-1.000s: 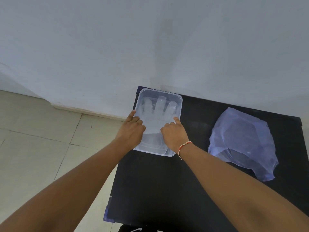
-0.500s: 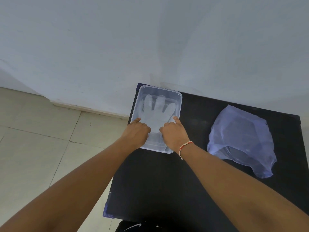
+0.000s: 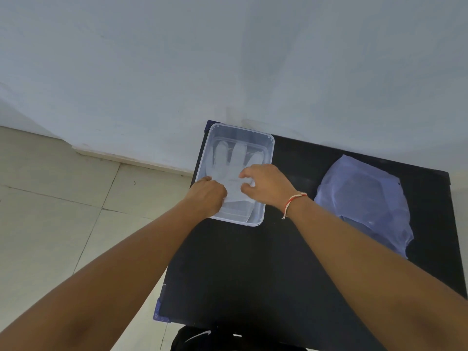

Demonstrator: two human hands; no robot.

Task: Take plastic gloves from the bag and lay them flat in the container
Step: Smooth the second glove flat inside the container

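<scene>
A clear plastic container stands at the far left corner of the black table. One translucent plastic glove lies flat inside it, fingers pointing at the wall. My left hand rests on the glove's left side by the container's left rim, fingers curled down onto the plastic. My right hand hovers over the glove's right side, fingers loosely spread, tips near the glove's thumb. The bluish plastic bag lies crumpled on the table's right side, away from both hands.
A pale wall rises straight behind the table. Left of the table is a tiled floor with a skirting board. A dark item with a white logo shows below the table's near edge.
My right hand has lifted off the glove's cuff area and shifted up and to the right. My left hand stays on the glove's left side. The view has moved slightly.
</scene>
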